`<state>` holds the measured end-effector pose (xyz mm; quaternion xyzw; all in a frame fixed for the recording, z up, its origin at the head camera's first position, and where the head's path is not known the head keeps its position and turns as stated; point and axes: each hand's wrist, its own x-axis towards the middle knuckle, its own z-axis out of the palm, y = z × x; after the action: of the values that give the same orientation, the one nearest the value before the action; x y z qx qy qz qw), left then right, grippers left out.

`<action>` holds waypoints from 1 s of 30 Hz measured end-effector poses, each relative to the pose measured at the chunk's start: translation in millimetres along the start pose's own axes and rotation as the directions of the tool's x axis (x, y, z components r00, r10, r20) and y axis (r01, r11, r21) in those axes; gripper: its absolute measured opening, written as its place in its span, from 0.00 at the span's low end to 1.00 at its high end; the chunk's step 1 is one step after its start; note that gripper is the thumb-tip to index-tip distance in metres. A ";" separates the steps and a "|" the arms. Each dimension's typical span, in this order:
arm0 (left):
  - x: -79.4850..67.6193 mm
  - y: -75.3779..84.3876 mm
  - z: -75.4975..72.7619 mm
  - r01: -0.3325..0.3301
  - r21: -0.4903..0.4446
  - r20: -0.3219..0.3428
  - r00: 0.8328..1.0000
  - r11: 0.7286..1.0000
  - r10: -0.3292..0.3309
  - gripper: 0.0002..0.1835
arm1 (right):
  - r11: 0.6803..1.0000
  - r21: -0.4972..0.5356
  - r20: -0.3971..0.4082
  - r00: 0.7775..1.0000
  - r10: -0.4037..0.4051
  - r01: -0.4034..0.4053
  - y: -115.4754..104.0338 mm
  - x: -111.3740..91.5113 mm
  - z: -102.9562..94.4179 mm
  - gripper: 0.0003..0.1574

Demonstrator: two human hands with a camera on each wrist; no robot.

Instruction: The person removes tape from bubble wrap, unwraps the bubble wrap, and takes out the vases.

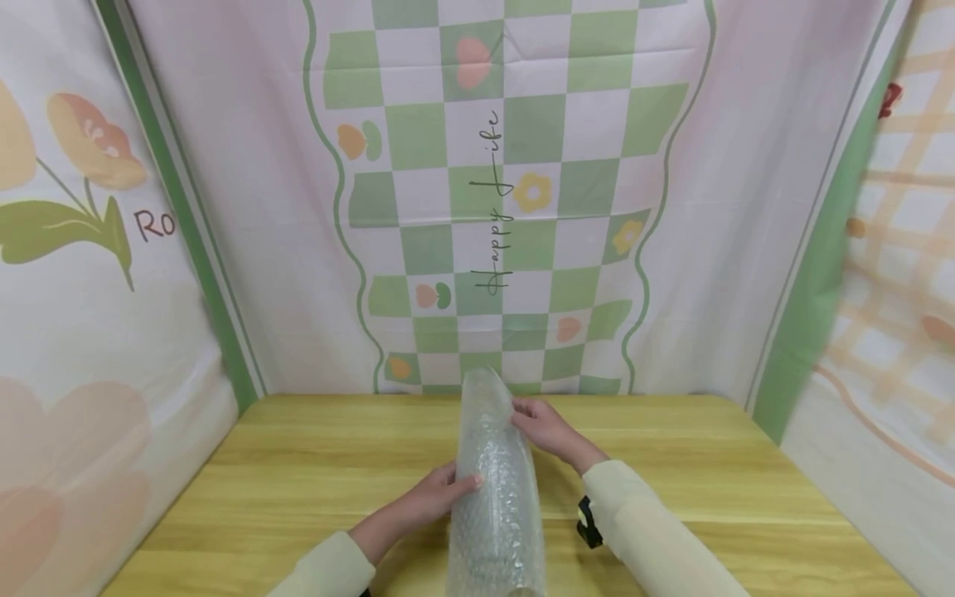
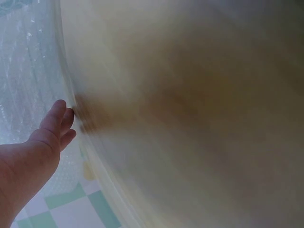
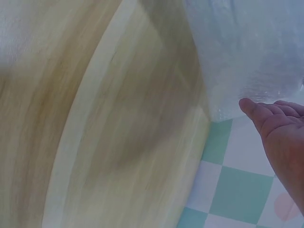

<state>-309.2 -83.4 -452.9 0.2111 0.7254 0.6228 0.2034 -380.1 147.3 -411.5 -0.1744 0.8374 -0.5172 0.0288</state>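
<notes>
A long clear roll of bubble wrap (image 1: 498, 522) stretches from the near edge of the head view toward the back of the table. My left hand (image 1: 431, 499) grips its left side, the thumb lying over the top face and the other fingers mostly hidden. Farther up, my right hand (image 1: 546, 427) holds the right edge near the far end, fingertips partly out of sight. The left wrist view shows the left hand (image 2: 40, 149) against the wrap (image 2: 28, 71). In the right wrist view, the right hand (image 3: 285, 135) is at the wrap's edge (image 3: 247, 57).
Under the roll lies a wood-grain table (image 1: 321, 448). A checkered green and white cloth (image 1: 477, 199) hangs behind the table's far edge, with printed cloths on the left (image 1: 97, 315) and right (image 1: 880, 315). A black band (image 1: 589, 522) is at the right wrist.
</notes>
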 end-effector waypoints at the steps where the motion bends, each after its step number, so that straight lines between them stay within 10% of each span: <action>1: -0.2 0.0 0.1 0.003 0.000 0.000 1.000 1.000 -0.003 0.34 | 1.000 -0.008 -0.010 1.000 0.001 -0.001 0.6 -0.1 -0.3 0.27; 30: -3.3 3.7 2.4 0.009 0.045 -0.033 0.999 0.999 -0.007 0.35 | 1.000 -0.011 -0.024 1.000 -0.012 0.012 5.7 -15.4 -13.8 0.27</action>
<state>-305.0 -82.8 -449.6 0.2026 0.7434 0.6087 0.1893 -370.4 166.3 -412.2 -0.1733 0.8395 -0.5148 0.0145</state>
